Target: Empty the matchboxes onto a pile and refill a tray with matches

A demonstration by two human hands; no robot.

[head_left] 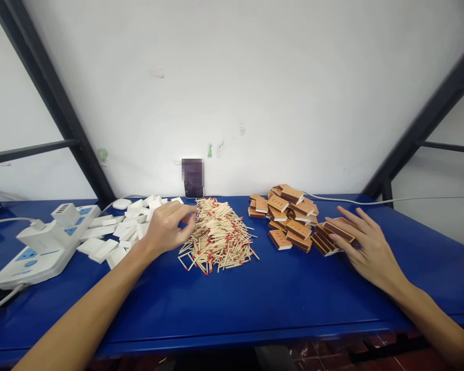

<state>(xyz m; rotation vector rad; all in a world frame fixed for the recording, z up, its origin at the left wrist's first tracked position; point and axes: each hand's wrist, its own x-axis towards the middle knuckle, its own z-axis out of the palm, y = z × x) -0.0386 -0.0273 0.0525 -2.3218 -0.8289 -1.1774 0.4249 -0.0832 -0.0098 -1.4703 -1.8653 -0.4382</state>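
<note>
A heap of loose wooden matches (224,232) with red heads lies mid-table. My left hand (171,224) is at its left edge, thumb and forefinger curled together in a pinch; anything between the tips is too small to make out. White matchbox trays (129,226) lie scattered behind and left of this hand. On the right, my right hand (371,250) has its thumb and forefinger around a brown matchbox (339,230), its other fingers stretched out. That box rests against other matchboxes (322,244) at the right end of a piled group of orange-brown matchboxes (290,211).
A white power strip (42,257) with plugged-in chargers and cables stands at the left. A phone (194,178) leans against the wall behind the matches. A thin white cable (371,202) runs along the back right. Dark metal posts (429,113) flank the blue table (232,309).
</note>
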